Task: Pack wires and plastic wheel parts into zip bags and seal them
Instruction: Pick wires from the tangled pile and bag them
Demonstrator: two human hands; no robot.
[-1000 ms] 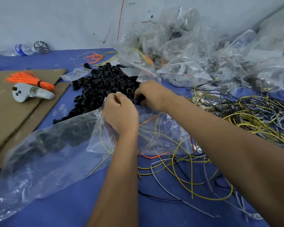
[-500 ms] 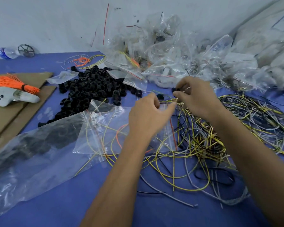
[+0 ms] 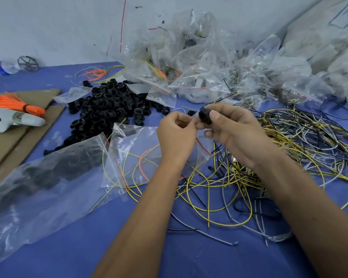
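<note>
Two bare hands are raised together above the blue-covered table [image 3: 189,257]. A small black plastic wheel part [image 3: 205,116], round and ribbed, is pinched between the thumb and curled fingers of the right hand [image 3: 232,133]. The thin edge of a clear zip bag [image 3: 141,155] is pinched by the curled fingers of the left hand [image 3: 176,135]; the bag is crinkled and glossy, has a red seal strip, and lies over thin yellow and orange wires. A heap of black wheel parts [image 3: 109,111], ring-shaped and matte, is piled behind the bag. A larger clear bag [image 3: 38,189] with dark parts inside is spread flat at the left. A loose tangle of wires [image 3: 289,149] in yellow, black and grey is strewn at the right. A mound of filled transparent bags [image 3: 209,63] is stacked against the white wall. On brown cardboard [image 3: 6,145] at the far left, a tied orange wire bundle [image 3: 14,103] and a grey handheld controller [image 3: 12,121] are laid.
</note>
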